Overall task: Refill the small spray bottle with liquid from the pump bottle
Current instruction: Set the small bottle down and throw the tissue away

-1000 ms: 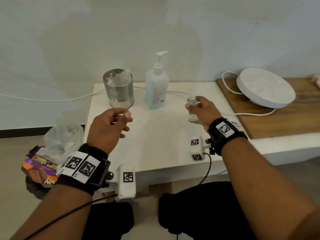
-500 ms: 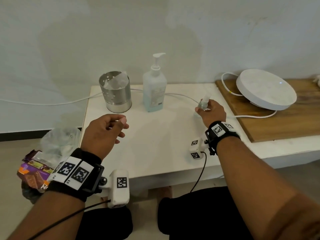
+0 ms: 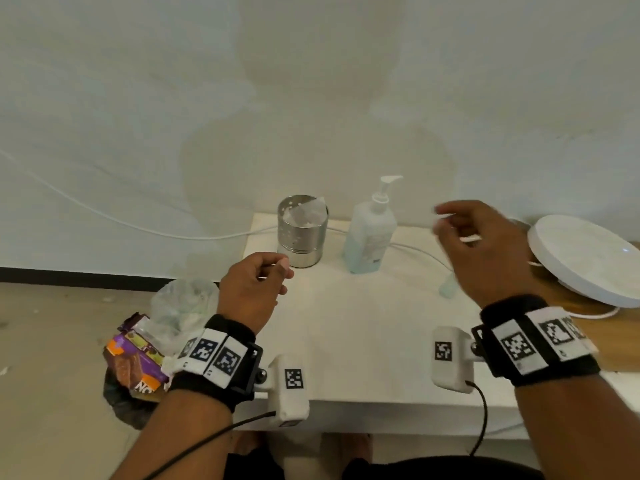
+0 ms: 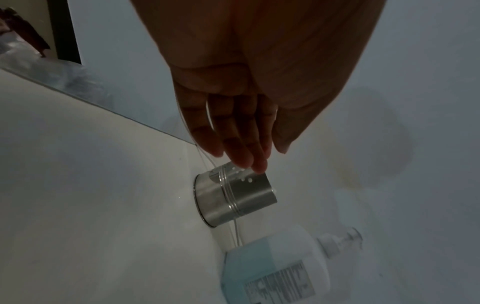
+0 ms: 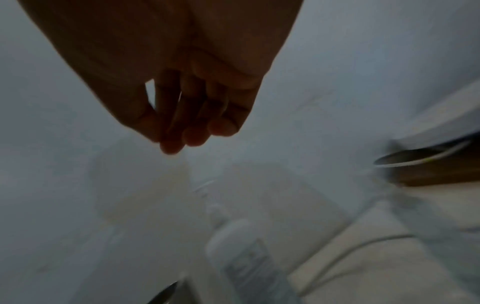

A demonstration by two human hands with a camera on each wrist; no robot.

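The pump bottle (image 3: 370, 235), clear with pale blue liquid and a white pump head, stands at the back of the white table (image 3: 363, 334); it also shows as the pump bottle (image 4: 275, 271) and, blurred, as the pump bottle (image 5: 241, 246). The small spray bottle (image 3: 446, 288) is a blurred pale shape on the table, partly hidden under my right hand. My right hand (image 3: 446, 220) hovers above it, just right of the pump head, fingers loosely curled and empty (image 5: 187, 139). My left hand (image 3: 277, 271) hangs empty in front of the metal cup, fingers relaxed (image 4: 249, 156).
A perforated metal cup (image 3: 302, 233) with crumpled paper stands left of the pump bottle. A white round device (image 3: 585, 258) sits on a wooden board at the right, its white cable (image 3: 415, 249) crossing the table. A plastic bag and snack wrappers (image 3: 138, 362) lie left of the table.
My right hand has let go of the small spray bottle, left it on the table and lifted up toward the pump bottle. The left hand has barely moved. The head view tilted upward.
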